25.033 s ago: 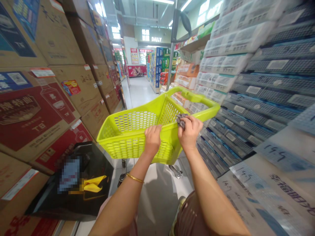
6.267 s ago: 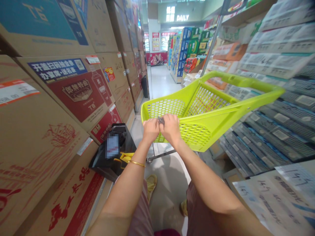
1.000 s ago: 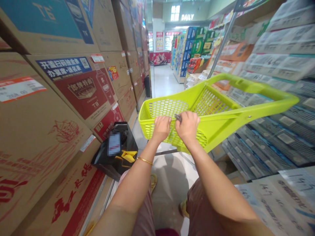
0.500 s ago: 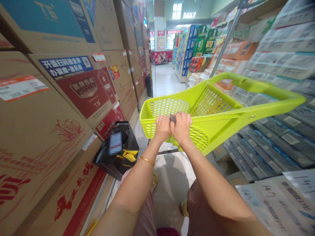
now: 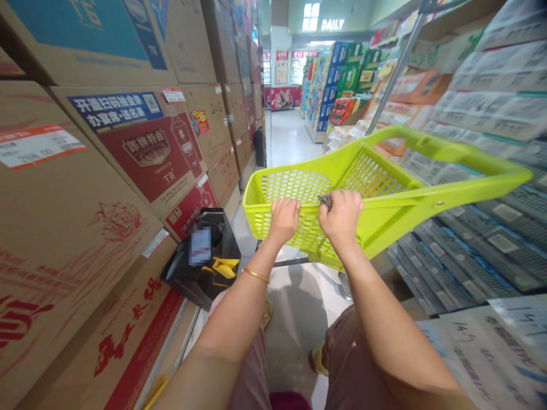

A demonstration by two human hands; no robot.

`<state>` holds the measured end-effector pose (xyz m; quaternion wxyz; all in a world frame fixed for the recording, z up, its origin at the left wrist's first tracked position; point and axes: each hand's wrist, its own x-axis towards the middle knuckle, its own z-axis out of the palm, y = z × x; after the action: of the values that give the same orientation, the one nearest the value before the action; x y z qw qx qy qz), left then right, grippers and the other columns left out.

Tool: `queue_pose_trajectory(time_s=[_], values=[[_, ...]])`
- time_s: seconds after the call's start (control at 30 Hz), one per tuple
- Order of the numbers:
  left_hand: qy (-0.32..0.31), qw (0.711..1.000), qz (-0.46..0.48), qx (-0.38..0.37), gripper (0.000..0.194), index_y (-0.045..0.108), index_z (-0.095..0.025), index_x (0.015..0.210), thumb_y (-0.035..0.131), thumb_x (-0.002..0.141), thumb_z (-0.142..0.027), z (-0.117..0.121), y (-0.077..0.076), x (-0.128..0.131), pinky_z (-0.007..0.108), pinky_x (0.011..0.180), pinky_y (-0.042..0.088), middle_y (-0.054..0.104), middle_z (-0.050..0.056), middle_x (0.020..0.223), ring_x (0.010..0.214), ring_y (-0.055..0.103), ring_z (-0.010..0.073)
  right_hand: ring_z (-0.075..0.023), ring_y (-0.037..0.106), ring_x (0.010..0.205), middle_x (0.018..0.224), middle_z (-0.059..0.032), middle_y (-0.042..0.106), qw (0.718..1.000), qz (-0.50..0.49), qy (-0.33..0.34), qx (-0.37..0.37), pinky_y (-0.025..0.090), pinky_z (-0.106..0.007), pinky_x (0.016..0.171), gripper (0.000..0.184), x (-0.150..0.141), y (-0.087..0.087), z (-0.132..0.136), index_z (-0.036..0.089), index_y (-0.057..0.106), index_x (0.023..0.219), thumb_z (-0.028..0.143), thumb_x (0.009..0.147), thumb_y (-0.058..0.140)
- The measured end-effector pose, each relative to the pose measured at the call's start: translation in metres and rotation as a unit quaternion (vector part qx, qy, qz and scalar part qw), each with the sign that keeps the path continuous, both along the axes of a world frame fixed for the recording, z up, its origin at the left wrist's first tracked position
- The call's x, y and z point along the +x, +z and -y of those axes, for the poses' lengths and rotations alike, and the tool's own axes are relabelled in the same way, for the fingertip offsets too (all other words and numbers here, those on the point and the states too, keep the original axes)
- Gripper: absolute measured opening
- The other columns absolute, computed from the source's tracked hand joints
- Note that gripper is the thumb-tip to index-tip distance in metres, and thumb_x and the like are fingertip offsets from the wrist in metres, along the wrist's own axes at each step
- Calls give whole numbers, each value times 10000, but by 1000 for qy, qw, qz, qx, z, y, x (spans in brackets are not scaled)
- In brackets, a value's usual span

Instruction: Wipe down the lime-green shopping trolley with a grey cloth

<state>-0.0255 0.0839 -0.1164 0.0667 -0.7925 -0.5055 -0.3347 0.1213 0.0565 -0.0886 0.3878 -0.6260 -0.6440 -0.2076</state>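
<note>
A lime-green shopping cart (image 5: 397, 210) with perforated plastic sides stands across the aisle before me, its handle to the right. My left hand (image 5: 284, 219) is closed over the near rim of its basket. On the same rim, a little to the right, my right hand (image 5: 342, 219) presses down a crumpled dark grey cloth (image 5: 325, 200); most of the cloth is hidden under my fingers. A gap of rim shows between the two hands. The part of the basket's inside that I can see has nothing in it.
Stacked cardboard boxes (image 5: 145, 148) line the left side, with a black bag (image 5: 217, 233) at their foot. Packs of tissue paper (image 5: 491, 114) and dark grey packs (image 5: 465, 250) fill the right. A metal pole (image 5: 397, 68) rises behind the cart. Pale floor (image 5: 294, 128) runs ahead.
Since half a second ago my right hand has slid right along the rim with the cloth, away from my left hand. Long before, the cart stood further left and both hands sat elsewhere on it.
</note>
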Motion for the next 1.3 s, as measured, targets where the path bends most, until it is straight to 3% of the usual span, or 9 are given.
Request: queue_pose_trajectory(time_s=[0.13, 0.2, 0.27, 0.43, 0.67, 0.87, 1.17, 1.3], values=[[31, 999, -1, 24, 273, 553, -197, 853, 293, 927, -233, 5, 3, 9, 386, 943, 306, 612, 53, 857, 889, 512, 208, -246, 409, 864, 870, -94, 569, 1000, -6, 9, -2, 288, -360, 749, 145, -7, -3, -1, 172, 574, 832, 234, 768, 460], [17, 1000, -4, 25, 251, 551, -196, 882, 304, 922, -220, 6, 6, 15, 399, 981, 284, 617, 56, 893, 919, 515, 210, -245, 409, 862, 864, -94, 568, 1000, -9, 22, -8, 293, -361, 751, 143, -13, -4, -1, 173, 574, 826, 230, 768, 457], [-11, 1000, -14, -2, 225, 545, -187, 867, 326, 912, -212, 6, 9, 22, 375, 936, 331, 617, 69, 908, 915, 519, 212, -244, 407, 861, 855, -92, 564, 999, -17, 33, -13, 296, -363, 755, 140, -18, -5, -1, 175, 575, 820, 226, 767, 456], [-11, 999, 5, -42, 204, 522, -187, 823, 336, 902, -215, 4, 8, 28, 368, 833, 376, 604, 85, 898, 879, 522, 228, -240, 403, 879, 884, -89, 562, 998, -22, 58, -19, 301, -364, 765, 149, -22, -6, 1, 178, 578, 850, 212, 759, 465], [-52, 999, 3, 1, 274, 527, -189, 854, 270, 936, -239, 6, 8, 23, 335, 794, 357, 587, 63, 852, 840, 506, 199, -241, 408, 875, 875, -82, 564, 1000, 12, 21, -9, 296, -360, 751, 143, 0, -1, 5, 183, 571, 852, 234, 762, 473], [-43, 999, 6, 12, 303, 540, -194, 862, 255, 945, -257, 4, 5, 26, 333, 791, 341, 584, 55, 837, 829, 499, 193, -252, 406, 868, 865, -87, 552, 999, -22, -35, 25, 288, -374, 748, 129, 25, 4, 5, 186, 567, 821, 229, 748, 471], [-18, 1000, 24, 3, 241, 526, -199, 789, 319, 906, -237, 0, 1, 29, 348, 780, 357, 586, 70, 809, 821, 510, 217, -234, 405, 923, 951, -88, 577, 998, -32, 63, 0, 302, -361, 802, 176, -20, -12, 3, 177, 586, 894, 186, 770, 460], [-17, 1000, 17, 1, 216, 521, -194, 793, 337, 899, -231, 1, 1, 27, 346, 787, 358, 588, 71, 814, 824, 511, 219, -233, 412, 928, 969, -84, 583, 998, -11, 70, -4, 299, -357, 801, 180, -20, -12, 3, 182, 587, 911, 207, 778, 468]])
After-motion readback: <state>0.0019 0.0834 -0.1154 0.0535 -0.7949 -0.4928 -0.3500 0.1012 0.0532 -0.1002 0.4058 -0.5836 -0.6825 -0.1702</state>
